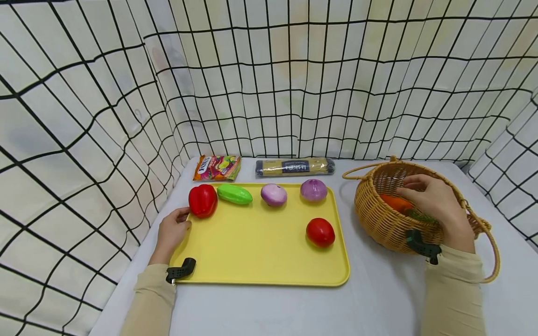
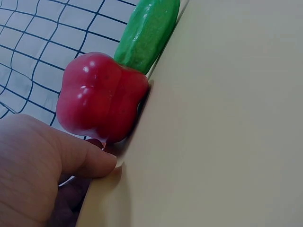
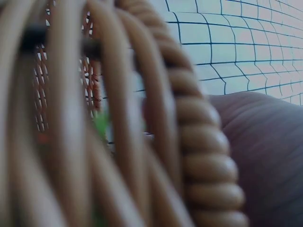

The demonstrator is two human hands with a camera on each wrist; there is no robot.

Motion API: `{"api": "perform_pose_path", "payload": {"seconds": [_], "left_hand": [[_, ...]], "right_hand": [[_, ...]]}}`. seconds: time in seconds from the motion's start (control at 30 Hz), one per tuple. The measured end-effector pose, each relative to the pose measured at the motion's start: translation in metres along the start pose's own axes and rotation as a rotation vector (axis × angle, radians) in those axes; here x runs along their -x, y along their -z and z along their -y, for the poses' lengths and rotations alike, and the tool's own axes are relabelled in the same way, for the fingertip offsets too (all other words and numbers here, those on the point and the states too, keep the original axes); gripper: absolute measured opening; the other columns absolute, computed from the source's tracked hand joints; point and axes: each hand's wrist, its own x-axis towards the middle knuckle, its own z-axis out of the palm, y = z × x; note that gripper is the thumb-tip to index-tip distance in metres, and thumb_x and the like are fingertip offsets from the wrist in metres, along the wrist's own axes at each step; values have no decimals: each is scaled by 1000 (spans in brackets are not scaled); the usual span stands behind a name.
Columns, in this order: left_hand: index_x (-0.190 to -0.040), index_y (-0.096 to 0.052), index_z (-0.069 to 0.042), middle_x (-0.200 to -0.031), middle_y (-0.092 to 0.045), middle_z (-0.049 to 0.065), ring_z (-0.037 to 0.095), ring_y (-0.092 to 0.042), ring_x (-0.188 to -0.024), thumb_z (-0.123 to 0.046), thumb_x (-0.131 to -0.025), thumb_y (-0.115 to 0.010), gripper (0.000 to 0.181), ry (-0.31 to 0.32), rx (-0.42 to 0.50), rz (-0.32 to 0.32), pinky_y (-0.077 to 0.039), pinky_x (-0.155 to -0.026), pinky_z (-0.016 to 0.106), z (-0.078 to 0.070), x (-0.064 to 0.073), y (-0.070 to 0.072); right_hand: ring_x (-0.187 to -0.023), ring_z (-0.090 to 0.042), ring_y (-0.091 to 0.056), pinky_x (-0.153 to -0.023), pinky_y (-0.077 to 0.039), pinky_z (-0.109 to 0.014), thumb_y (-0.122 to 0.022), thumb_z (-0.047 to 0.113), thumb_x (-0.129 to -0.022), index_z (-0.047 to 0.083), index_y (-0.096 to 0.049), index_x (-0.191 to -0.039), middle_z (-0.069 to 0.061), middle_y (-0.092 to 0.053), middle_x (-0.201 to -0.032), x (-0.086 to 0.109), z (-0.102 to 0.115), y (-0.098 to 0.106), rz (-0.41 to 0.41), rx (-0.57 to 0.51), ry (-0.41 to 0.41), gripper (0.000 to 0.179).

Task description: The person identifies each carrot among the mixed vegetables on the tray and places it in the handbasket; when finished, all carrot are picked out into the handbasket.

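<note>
At the left edge of the yellow tray, my left hand grips the rim. In the left wrist view its thumb lies over the rim, just below a red bell pepper. A green cucumber-like vegetable lies beside the pepper. My right hand reaches over the near rim of a wicker basket, fingers loosely bent above an orange carrot with green leaves. Nothing shows between its thumb and index finger. Basket weave hides most of that hand in the right wrist view.
On the tray are two purple onions, one at mid-back and another onion to its right, and a red tomato. Behind it lie a candy bag and a spaghetti pack. Black netting surrounds the table.
</note>
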Motion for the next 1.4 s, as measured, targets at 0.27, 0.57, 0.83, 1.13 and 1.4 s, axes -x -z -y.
{"api": "perform_pose_path", "payload": {"seconds": [0.27, 0.57, 0.83, 1.13, 1.4], "left_hand": [[-135, -54, 0, -129, -57, 22, 34, -51, -116, -6, -91, -51, 45, -5, -5, -2, -40, -96, 45, 0, 1, -1], [-135, -54, 0, -131, -56, 21, 34, -51, -117, -6, -92, -50, 44, -14, -3, 1, -41, -97, 44, -1, 1, -1], [-143, -43, 2, -143, -45, 25, 38, -42, -130, -10, -96, -45, 49, 16, 15, 63, -37, -104, 49, -16, 16, 11], [-144, -41, 4, -144, -37, 29, 47, -36, -130, -10, -97, -49, 49, -190, -137, 44, -34, -102, 61, -48, 39, 25], [-142, -46, -3, -145, -44, 17, 38, -36, -134, -12, -97, -57, 47, -482, -210, 204, -33, -106, 58, -111, 53, 17]], "right_hand": [[-113, -43, -51, -86, -42, -57, -49, 52, -97, 5, -56, -130, -27, -55, -126, 1, 11, -6, -70, 1, 24, 58], [-110, -36, -56, -84, -44, -51, -51, 45, -97, 10, -63, -122, -18, -64, -118, 2, 40, -17, -198, -42, 70, 45], [-96, -26, -64, -76, -48, -40, -56, 36, -97, 11, -67, -114, -10, -70, -107, 7, 77, -41, -229, -105, 221, 32], [-89, -18, -66, -77, -53, -36, -63, 25, -95, 13, -70, -108, -2, -71, -101, 10, 112, -77, -118, -225, 353, 19], [-97, -21, -66, -87, -53, -43, -69, 18, -91, 12, -70, -106, -1, -70, -104, 18, 137, -104, 6, -242, 479, 17]]}}
